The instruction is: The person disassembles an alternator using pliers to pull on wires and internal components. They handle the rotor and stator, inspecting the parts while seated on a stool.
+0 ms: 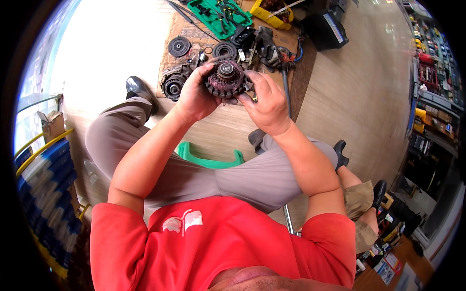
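Observation:
Between my two hands is a dark, greasy alternator rotor (225, 80), with a shaft and bearing facing up and chunky teeth around its lower rim. My left hand (196, 94) wraps its left side, thumb near the top edge. On the opposite side, my right hand (267, 102) grips with bent fingers and thumb. The rotor is held above the near edge of a cardboard sheet (167, 58). Just left of my left hand lies a round alternator housing (174, 86). Beyond it are a grooved black disc (179, 46) and a dark ring-shaped part (224, 50).
On the cardboard's far side are a green tool case (221, 17), dark gloves (268, 46) and a yellow bin (272, 14). A black battery (324, 30) stands at the right. A green plastic piece (211, 160) lies between my legs. Another person's leg (357, 186) is at my right.

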Tool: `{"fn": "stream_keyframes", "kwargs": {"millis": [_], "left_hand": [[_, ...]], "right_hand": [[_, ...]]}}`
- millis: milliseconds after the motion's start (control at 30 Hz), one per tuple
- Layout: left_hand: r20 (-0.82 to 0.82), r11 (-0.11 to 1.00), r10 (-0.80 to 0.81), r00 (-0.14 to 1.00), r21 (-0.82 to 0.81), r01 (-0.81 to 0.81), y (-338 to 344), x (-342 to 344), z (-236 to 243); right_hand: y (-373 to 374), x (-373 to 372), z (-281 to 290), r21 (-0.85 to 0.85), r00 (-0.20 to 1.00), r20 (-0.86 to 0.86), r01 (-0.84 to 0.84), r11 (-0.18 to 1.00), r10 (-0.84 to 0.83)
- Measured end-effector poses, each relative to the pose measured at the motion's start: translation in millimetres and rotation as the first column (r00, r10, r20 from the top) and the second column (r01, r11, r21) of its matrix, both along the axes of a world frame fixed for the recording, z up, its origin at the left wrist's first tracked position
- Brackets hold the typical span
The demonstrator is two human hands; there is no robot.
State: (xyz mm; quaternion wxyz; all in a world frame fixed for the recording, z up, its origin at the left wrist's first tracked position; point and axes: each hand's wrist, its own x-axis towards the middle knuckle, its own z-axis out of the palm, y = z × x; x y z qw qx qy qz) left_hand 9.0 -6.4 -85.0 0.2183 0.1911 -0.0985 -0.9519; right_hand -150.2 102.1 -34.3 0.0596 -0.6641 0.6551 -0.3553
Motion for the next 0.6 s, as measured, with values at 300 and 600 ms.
{"fn": "stream_keyframes", "kwargs": {"millis": [300, 600], "left_hand": [[0.022, 0.999, 0.016, 1.0, 0.041, -0.017, -1, 3, -14], [-0.05, 0.995, 0.002, 0.999, 0.097, 0.003, -3, 5, -19]], "right_hand": [[-4, 4, -3, 0.042, 1.0, 0.009, -0.012, 0.999, 0.011], [-6, 6, -6, -0.005, 0.999, 0.01, -0.042, 0.999, 0.042]]}}
